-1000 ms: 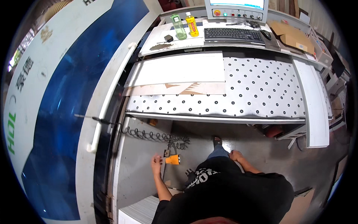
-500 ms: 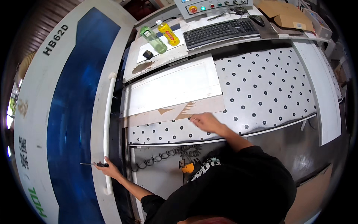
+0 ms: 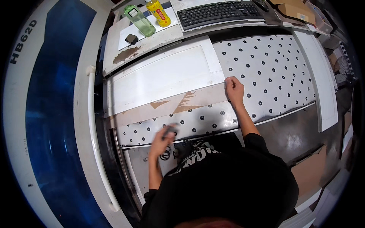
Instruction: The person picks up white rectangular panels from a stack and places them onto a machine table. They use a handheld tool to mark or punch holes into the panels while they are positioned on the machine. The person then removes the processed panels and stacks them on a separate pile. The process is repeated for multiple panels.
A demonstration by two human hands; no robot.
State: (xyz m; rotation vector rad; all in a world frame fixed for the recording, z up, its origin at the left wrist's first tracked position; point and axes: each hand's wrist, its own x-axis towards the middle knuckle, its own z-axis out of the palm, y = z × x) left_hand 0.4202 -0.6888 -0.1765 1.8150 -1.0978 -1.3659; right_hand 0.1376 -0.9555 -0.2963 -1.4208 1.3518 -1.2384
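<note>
Smeared by motion, my left hand (image 3: 162, 143) is closed round a small black-handled tool (image 3: 169, 131) over the front edge of the dotted worktable (image 3: 201, 118). The tool's exact kind is unclear. My right hand (image 3: 234, 90) has its fingers curled at the right-hand corner of a white panel (image 3: 163, 74) with a recessed border. Whatever those fingers grip, if anything, is hidden. Along the panel's near side runs a brown strip of board (image 3: 205, 97) with torn patches on its surface; its right end reaches close to my right wrist.
A machine with a blue window (image 3: 57, 106) and long white handle (image 3: 95, 140) stands at left. On the rear ledge are a green bottle (image 3: 140, 22), yellow bottle (image 3: 159, 14), black block (image 3: 131, 39) and keyboard (image 3: 218, 14). Another white panel (image 3: 321, 83) lies at right.
My left hand has come away from the machine's white handle to the worktable, bringing the tool. My right hand has moved right to the panel's corner. The view has shifted too.
</note>
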